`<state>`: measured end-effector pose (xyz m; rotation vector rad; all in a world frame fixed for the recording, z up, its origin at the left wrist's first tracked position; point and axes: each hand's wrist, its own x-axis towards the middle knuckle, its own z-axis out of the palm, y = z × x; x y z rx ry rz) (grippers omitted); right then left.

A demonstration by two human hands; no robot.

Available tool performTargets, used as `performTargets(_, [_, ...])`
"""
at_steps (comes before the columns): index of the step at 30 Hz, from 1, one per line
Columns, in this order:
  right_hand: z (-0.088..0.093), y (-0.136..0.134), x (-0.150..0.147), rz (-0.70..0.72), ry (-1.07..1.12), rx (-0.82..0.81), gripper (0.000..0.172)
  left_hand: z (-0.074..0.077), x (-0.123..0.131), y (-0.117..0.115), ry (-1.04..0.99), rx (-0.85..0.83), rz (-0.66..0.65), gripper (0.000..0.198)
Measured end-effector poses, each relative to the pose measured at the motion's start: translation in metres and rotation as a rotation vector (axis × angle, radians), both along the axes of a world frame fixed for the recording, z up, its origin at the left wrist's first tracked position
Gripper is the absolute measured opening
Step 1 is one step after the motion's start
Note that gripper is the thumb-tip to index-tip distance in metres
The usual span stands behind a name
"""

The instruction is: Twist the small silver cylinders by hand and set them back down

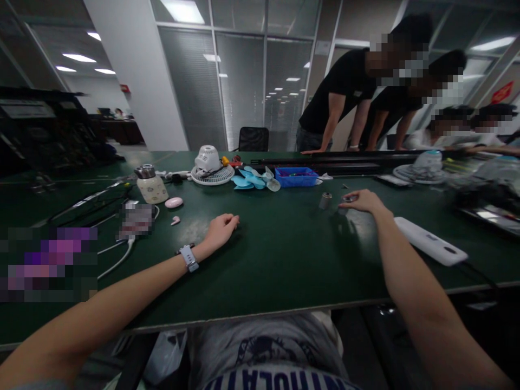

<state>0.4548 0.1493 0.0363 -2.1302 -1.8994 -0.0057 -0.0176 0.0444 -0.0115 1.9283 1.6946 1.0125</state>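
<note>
On the green table, my left hand (pixel 221 230) rests with its fingers loosely curled together and nothing visible in them. A watch with a pale strap (pixel 189 258) is on that wrist. To the right, my right hand (pixel 364 200) pinches a small silvery metal part (pixel 348 199) just above the tabletop. Its exact kind is too small to tell. Just left of those fingertips stands a small metal cylinder (pixel 325 201) that looks like a little motor, upright and apart from the hand.
Behind lie a white fan body (pixel 208 160), light-blue fan blades (pixel 252 179) and a blue tray (pixel 296 177) with small parts. A bottle (pixel 151 184), pink case (pixel 174 202) and earbud (pixel 175 220) sit left. A white elongated device (pixel 430 241) lies right. Several people stand or sit beyond.
</note>
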Motion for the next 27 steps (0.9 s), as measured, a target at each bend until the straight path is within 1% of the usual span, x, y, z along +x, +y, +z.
performTargets(2, [0.003,-0.003,-0.005,0.013,0.024,-0.002,0.052,-0.002,-0.001,0.002,-0.011,0.009,-0.005,0.039])
performTargets(4, [0.008,-0.008,-0.015,0.073,0.052,-0.027,0.049,-0.004,-0.002,0.003,-0.026,0.027,-0.016,0.041])
performTargets(6, [0.012,-0.014,-0.035,0.166,0.071,-0.056,0.046,-0.004,-0.002,0.003,-0.03,0.046,-0.023,0.043])
performTargets(8, [0.013,-0.022,-0.065,0.279,0.103,-0.066,0.043,-0.003,-0.001,0.002,-0.028,0.063,-0.032,0.044])
performTargets(11, [0.001,-0.034,-0.122,0.426,0.217,0.017,0.041,0.002,0.002,-0.003,-0.021,0.097,-0.049,0.045])
performTargets(14, [-0.018,-0.049,-0.18,0.572,0.418,0.12,0.045,0.008,0.01,-0.01,-0.019,0.184,-0.104,0.035])
performTargets(16, [-0.029,-0.059,-0.211,0.686,0.561,0.13,0.05,0.011,0.016,-0.015,-0.022,0.265,-0.155,0.029])
performTargets(18, [-0.036,-0.069,-0.233,0.79,0.675,0.116,0.054,0.012,0.022,-0.018,-0.025,0.34,-0.194,0.03])
performTargets(20, [-0.041,-0.078,-0.249,0.875,0.748,0.104,0.053,0.012,0.028,-0.02,-0.04,0.393,-0.229,0.034])
performTargets(22, [-0.044,-0.084,-0.258,0.928,0.777,0.102,0.053,0.013,0.031,-0.021,-0.075,0.412,-0.265,0.036])
performTargets(24, [-0.045,-0.088,-0.262,0.948,0.781,0.105,0.055,0.013,0.034,-0.021,-0.117,0.406,-0.279,0.034])
performTargets(27, [-0.046,-0.089,-0.263,0.954,0.785,0.097,0.058,0.013,0.035,-0.019,-0.149,0.396,-0.245,0.026])
